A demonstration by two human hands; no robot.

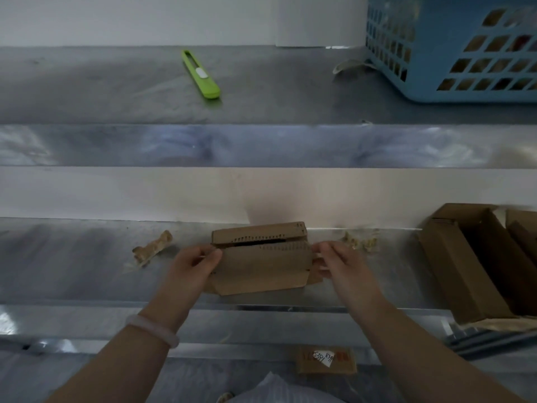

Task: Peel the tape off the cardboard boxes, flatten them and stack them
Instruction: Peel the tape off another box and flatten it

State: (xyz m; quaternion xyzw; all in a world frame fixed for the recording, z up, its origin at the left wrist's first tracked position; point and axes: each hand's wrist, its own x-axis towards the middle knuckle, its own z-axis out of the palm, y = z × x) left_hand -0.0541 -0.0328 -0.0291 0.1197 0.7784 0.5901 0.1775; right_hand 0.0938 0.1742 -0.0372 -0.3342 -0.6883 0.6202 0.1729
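We held the box [261,257] at lower centre of the frame, on the steel bench [72,271], close against the pale wall behind it. It was small, brown and partly collapsed: its near flap lay down toward us, and a dark slot showed along the top between two rows of small perforations.

Our left hand [197,263] gripped the box's left edge, fingers curled round it with the thumb on top. Our right hand [338,263] pinched the right edge, fingertips together on the cardboard near a side flap. Both hands were clamped on the box, one at each end. A pale bracelet [154,330] sat on the left wrist.

A crumpled tape strip [152,248] lay on the bench left of the box, near but apart from the left hand. Smaller tape bits [360,241] lay just beyond the right hand, by the wall.

At the right edge of the frame the open boxes [470,263] stood side by side, their tops open, well apart from the one we held.

Above, on the upper shelf [87,91], a green cutter [200,74] lay at an angle in the upper centre-left. A blue basket [453,48] filled the upper right corner; we could not tell what was inside.

Below the bench, at bottom centre, a small carton [327,360] with a white label lay flat.
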